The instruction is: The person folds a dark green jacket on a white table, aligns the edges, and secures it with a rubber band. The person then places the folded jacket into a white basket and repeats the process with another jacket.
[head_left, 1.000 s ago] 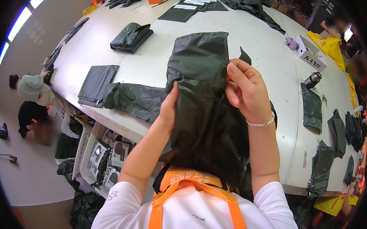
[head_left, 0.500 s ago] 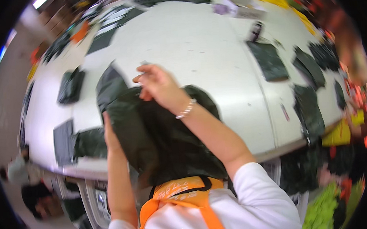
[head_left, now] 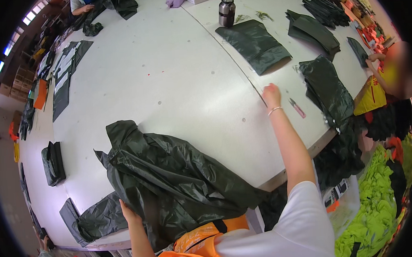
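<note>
A shiny dark green waterproof garment (head_left: 162, 177) lies crumpled over the table's near edge and against my orange apron. My left hand (head_left: 130, 214) grips its left side, with the fingers partly hidden by the fabric. My right hand (head_left: 272, 96), with a light bracelet on its wrist, is away from the garment, over the right part of the table. Its fingers are curled together; whatever they hold, if anything, does not show. Just right of it lies a pair of thread snips (head_left: 297, 108) with a pink handle.
Folded dark green pieces (head_left: 257, 46) lie at the far right, with a dark flask (head_left: 227, 12) behind them. More dark fabric (head_left: 98, 215) is at the near left, beside a folded bundle (head_left: 53, 163). Co-workers stand at the right and far left. Lime-green cloth (head_left: 368, 199) is heaped below right.
My right hand has moved from above the garment rightward, close to the snips. The garment has dropped and spread lower over the table edge, my left hand still on it. The view has shifted.
</note>
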`<state>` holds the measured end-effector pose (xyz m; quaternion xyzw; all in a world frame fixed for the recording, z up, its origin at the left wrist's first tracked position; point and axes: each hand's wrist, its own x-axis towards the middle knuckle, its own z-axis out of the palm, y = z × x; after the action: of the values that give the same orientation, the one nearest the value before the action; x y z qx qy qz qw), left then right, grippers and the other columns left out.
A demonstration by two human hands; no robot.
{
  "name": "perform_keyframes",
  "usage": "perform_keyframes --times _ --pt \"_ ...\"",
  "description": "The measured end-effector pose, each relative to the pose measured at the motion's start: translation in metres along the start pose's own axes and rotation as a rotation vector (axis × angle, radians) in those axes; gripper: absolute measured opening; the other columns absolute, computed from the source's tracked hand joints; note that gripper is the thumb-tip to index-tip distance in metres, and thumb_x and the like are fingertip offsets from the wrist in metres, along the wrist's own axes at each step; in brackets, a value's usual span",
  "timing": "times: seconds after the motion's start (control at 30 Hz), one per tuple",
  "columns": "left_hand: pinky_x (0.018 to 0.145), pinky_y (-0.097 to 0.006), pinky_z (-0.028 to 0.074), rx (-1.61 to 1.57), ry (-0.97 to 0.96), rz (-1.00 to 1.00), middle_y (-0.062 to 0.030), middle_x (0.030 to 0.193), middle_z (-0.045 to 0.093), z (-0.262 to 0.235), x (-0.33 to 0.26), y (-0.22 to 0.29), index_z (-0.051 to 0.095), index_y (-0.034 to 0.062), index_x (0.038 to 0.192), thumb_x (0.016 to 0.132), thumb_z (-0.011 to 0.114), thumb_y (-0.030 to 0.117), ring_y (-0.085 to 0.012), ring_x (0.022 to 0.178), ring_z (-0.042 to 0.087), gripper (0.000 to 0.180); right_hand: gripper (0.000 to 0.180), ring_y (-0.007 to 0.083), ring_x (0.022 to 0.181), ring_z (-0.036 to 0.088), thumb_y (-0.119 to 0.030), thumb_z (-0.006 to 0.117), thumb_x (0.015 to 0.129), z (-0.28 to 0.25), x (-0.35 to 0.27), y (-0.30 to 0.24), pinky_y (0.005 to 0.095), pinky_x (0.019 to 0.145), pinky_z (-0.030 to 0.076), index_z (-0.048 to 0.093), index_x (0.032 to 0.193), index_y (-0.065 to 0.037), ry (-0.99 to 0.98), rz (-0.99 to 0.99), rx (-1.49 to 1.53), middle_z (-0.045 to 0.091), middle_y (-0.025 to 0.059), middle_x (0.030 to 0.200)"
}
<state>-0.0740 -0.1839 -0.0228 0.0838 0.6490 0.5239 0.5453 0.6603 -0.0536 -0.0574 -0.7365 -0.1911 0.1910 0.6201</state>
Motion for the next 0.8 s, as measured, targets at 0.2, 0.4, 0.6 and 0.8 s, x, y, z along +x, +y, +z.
perform_keyframes --times 0.2,0.4,0.6,0.8 --pt "0.085 -0.031 0.045 0.141 0.133 0.271 -0.0108 0.106 0.061 0.034 -0.004 0.01 0.058 -0.003 0.11 0.095 0.045 0.032 -0.0204 0.093 0.058 0.04 0.024 0.0171 0.085 0.054 -0.022 0.064 0.084 0.028 0.049 -0.081 0.0278 0.073 0.047 0.054 0.096 -0.003 -0.01 0.469 0.416 0.057 0.0075 0.096" --pt "0.071 -0.026 0.042 0.498 0.39 0.597 -0.0047 0.08 0.059 0.035 0.007 -0.004 0.058 -0.0045 0.086 0.095 0.044 0.023 -0.0126 0.073 0.05 0.032 0.025 0.0211 0.094 0.056 -0.006 0.05 0.083 0.047 0.09 -0.083 0.0347 0.078 0.049 0.055 0.106 0.001 -0.359 -0.027 0.481 0.059 0.0134 0.103" --pt "0.072 -0.026 0.043 0.761 0.419 0.662 -0.0063 0.081 0.059 0.041 0.023 0.002 0.056 -0.0061 0.089 0.096 0.042 0.02 -0.0135 0.073 0.049 0.03 0.032 0.0269 0.092 0.059 -0.019 0.055 0.083 0.042 0.194 -0.066 0.0393 0.086 0.045 0.061 0.111 -0.005 -0.176 -1.153 -1.051 0.062 0.0123 0.11" --pt "0.08 -0.028 0.043 0.855 0.554 0.647 -0.0116 0.094 0.061 0.006 0.019 -0.012 0.055 -0.0097 0.101 0.096 0.043 0.017 -0.0165 0.083 0.054 0.03 0.044 0.0121 0.082 0.057 -0.04 0.041 0.094 0.105 0.204 -0.131 0.0268 0.076 0.045 0.056 0.118 -0.006 -0.54 0.007 -0.598 0.063 0.005 0.104"
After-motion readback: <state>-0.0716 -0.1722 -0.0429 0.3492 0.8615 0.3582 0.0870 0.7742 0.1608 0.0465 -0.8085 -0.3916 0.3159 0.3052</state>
